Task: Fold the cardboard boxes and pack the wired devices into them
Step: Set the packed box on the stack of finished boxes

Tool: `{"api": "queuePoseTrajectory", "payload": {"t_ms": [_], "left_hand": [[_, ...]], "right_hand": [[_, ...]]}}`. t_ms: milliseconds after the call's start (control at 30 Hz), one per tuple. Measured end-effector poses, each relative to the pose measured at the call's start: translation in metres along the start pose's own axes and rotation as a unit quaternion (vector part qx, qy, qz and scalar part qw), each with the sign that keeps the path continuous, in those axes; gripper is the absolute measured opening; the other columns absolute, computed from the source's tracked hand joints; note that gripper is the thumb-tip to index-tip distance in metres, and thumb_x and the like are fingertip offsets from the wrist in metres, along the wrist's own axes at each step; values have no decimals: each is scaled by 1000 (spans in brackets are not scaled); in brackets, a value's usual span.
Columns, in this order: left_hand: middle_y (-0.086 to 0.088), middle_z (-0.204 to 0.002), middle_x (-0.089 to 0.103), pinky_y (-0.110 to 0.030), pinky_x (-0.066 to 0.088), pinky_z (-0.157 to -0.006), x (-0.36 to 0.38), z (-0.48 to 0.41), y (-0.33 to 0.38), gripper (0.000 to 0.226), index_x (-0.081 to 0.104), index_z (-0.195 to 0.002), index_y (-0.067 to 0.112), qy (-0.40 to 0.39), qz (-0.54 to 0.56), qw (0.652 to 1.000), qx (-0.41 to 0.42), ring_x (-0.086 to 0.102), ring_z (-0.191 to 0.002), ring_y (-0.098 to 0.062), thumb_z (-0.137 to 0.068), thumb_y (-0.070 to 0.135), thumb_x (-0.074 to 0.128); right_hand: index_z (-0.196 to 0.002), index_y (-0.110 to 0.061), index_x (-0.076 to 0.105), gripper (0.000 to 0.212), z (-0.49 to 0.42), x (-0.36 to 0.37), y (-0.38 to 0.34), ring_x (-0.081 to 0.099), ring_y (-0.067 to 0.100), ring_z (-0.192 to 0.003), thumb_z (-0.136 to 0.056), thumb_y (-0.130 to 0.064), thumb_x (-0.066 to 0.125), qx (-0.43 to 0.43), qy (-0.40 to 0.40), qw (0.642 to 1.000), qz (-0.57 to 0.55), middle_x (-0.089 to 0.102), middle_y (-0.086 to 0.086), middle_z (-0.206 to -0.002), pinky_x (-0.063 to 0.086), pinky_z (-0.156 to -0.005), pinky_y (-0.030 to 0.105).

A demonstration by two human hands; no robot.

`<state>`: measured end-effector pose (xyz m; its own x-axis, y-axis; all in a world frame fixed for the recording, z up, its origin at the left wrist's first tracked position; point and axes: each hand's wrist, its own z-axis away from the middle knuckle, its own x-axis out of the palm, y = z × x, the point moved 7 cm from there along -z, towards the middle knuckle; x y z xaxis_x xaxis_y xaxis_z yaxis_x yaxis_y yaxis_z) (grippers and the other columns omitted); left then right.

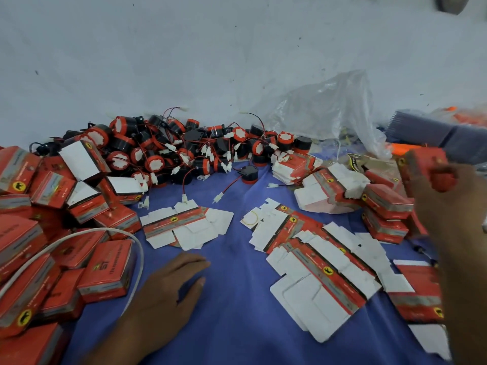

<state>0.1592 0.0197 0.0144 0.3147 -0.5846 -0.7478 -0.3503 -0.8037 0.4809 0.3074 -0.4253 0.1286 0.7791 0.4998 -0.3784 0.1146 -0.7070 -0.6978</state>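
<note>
At the right edge of the view, a folded red box (421, 169) is held aloft in the right hand (453, 206), the fingers being closed about it; motion blur makes it hard to tell whether its end flap is tucked in yet. It is carried above a stack of closed boxes (387, 206) on the right, so the step in hand is judged to be the setting down of a finished pack. Nothing is held by the left hand (171, 288), which is laid flat and open, palm down, on the blue cloth (237, 299). Flat, unfolded box blanks (313, 270) are spread just right of centre, and a smaller fan of blanks (184, 225) lies ahead of the left hand. Farther back, against the white wall (210, 48), the wired devices (184, 148) are heaped: black and red cylinders trailing red and black leads with white connectors. A large pile of filled red boxes (39, 246) is banked on the left, with a white cable (79, 233) looped across it, and a crumpled clear plastic bag (329, 114) is seen behind the right-hand stack. Once the held box is released, a fresh blank would need to be picked up and squared open, and one device drawn from the heap with its lead kept clear of the tangle.
</note>
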Motion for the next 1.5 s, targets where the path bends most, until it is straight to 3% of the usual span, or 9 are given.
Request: {"api": "queuePoseTrajectory", "payload": {"t_ms": [267, 367, 467, 567, 1033, 1167, 1367, 1433, 1500], "left_hand": [[11, -118, 61, 6, 30, -89, 3, 0, -2, 34, 74, -111, 11, -12, -6, 1000, -26, 48, -110, 5, -79, -2, 77], [12, -115, 63, 6, 31, -88, 4, 0, -4, 25, 74, -109, 12, -11, -11, 1000, -18, 48, -108, 9, -85, 4, 73], [8, -115, 67, 3, 31, -91, 4, -1, -4, 18, 75, -107, 14, -12, -9, 1000, -20, 52, -108, 2, -90, 15, 69], [8, -111, 67, 2, 33, -90, 4, -1, -3, 28, 75, -105, 11, -22, -6, 1000, -22, 54, -105, 2, -84, 22, 61], [15, -120, 63, -19, 41, -100, 1, 0, -8, 30, 71, -117, 18, 18, 6, 998, -63, 58, -114, -6, -88, 13, 70], [20, -110, 69, -15, 49, -90, -8, 0, -8, 25, 70, -113, 28, 69, 93, 986, -119, 64, -103, 0, -89, 26, 63], [22, -105, 73, -24, 56, -77, 7, -2, -11, 28, 61, -119, 28, 98, 499, 806, -302, 70, -93, -1, -97, 14, 50], [32, -103, 69, -17, 51, -87, 10, 4, -14, 31, 68, -110, 35, 105, 548, 763, -325, 66, -98, 8, -101, 12, 50], [1, -112, 74, -38, 56, -80, 14, 4, -10, 30, 74, -113, 24, 73, 578, 751, -313, 71, -102, -22, -96, 31, 50]], "right_hand": [[-124, -9, 69, 35, 2, 38, 8, 47, 38, -133, -93, -25, 70, -58, -173, 977, 110, 44, 18, -151, 36, -110, 42], [-98, -18, 72, 18, 31, 37, -25, 61, 33, -106, -88, -33, 71, -133, -209, 965, 89, 65, 12, -115, 46, -86, 37], [-93, -36, 64, 30, 95, 66, -38, 65, 10, -86, -82, -63, 65, -130, -505, 841, 145, 67, -12, -97, 46, -67, 23], [-146, -33, 41, 90, 145, 87, -27, 50, 17, -131, -72, -74, 70, -104, -611, 744, 251, 47, -6, -146, 44, -103, 34], [-120, -15, 58, 44, 80, 84, -24, 57, 21, -95, -85, -29, 80, 38, -369, 925, 77, 57, -2, -106, 47, -70, 34], [-115, -16, 64, 30, 96, 90, -45, 73, 25, -86, -90, -30, 74, 175, -362, 879, -255, 75, 4, -99, 59, -71, 44], [-108, -19, 59, 17, 191, 127, -110, 64, 7, -55, -95, -24, 70, 189, -430, 804, -366, 73, -5, -70, 44, -43, 20], [-109, -27, 60, 16, 216, 136, -121, 70, 6, -71, -95, -29, 68, 139, -447, 823, -322, 73, -12, -83, 49, -51, 19], [-119, -33, 61, 21, 232, 139, -134, 66, 8, -99, -98, -35, 62, 34, -449, 862, -233, 67, -21, -105, 49, -76, 17]]}}
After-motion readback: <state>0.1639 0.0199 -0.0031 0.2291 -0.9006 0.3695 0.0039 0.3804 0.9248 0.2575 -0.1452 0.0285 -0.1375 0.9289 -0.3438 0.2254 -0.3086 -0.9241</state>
